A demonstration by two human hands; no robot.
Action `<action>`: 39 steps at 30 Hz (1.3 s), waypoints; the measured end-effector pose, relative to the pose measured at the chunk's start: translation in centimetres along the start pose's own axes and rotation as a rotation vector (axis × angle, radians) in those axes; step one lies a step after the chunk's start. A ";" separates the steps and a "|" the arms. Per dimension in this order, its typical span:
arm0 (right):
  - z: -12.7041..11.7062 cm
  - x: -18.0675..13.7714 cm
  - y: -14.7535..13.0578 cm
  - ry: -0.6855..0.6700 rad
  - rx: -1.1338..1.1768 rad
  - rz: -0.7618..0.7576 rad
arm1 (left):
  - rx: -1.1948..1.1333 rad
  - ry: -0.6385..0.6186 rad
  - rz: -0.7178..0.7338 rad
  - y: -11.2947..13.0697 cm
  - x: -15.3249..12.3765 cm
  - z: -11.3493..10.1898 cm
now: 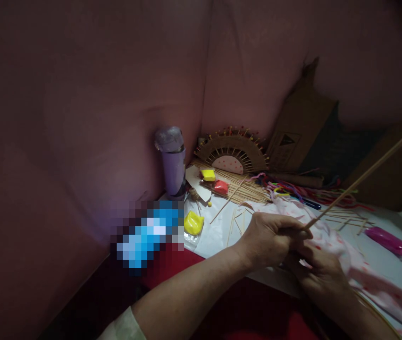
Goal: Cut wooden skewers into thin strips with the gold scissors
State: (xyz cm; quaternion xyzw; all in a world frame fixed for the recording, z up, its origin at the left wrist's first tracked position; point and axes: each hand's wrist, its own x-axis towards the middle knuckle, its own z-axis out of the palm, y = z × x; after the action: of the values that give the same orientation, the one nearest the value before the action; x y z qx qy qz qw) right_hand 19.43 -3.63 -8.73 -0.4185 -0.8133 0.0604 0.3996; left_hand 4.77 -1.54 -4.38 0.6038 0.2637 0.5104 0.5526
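Observation:
My left hand (pixel 270 238) is closed in a pinch around the lower part of a thin wooden stick (pixel 360 182). The stick slants up to the right and leaves the frame at the edge. Just below, my right hand (pixel 323 274) is curled against the left one, its fingertips mostly hidden; what they hold I cannot make out. Behind the hands lies a white cloth with red spots (pixel 342 248). Short cut sticks (pixel 236 222) are scattered on the white table top (pixel 218 241) beyond my left wrist.
At the back stand a fan-shaped cardboard piece with bead-tipped sticks (pixel 231 141), a purple bottle (pixel 173 165) and torn cardboard (pixel 303 123). Around lie a stick bundle (pixel 247 186), yellow clay (pixel 194 223), a red packet (pixel 221 187), coloured fuzzy strands (pixel 314 192) and a magenta packet (pixel 390 242).

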 end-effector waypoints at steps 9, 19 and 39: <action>-0.1 0.2 -0.5 0.018 -0.002 -0.022 | 0.029 0.002 0.034 0.1 -0.1 0.0; -0.1 0.2 -0.3 -0.022 0.048 -0.013 | 0.025 -0.029 0.003 0.3 0.0 -0.1; -0.2 0.4 -0.5 -0.035 0.100 0.049 | -0.095 -0.018 -0.016 -0.5 0.1 0.1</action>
State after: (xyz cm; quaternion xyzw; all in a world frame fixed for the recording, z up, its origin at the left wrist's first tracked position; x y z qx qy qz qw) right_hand 19.07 -3.74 -8.18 -0.4167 -0.8058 0.1179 0.4040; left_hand 4.98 -1.34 -4.77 0.5796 0.2388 0.5125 0.5869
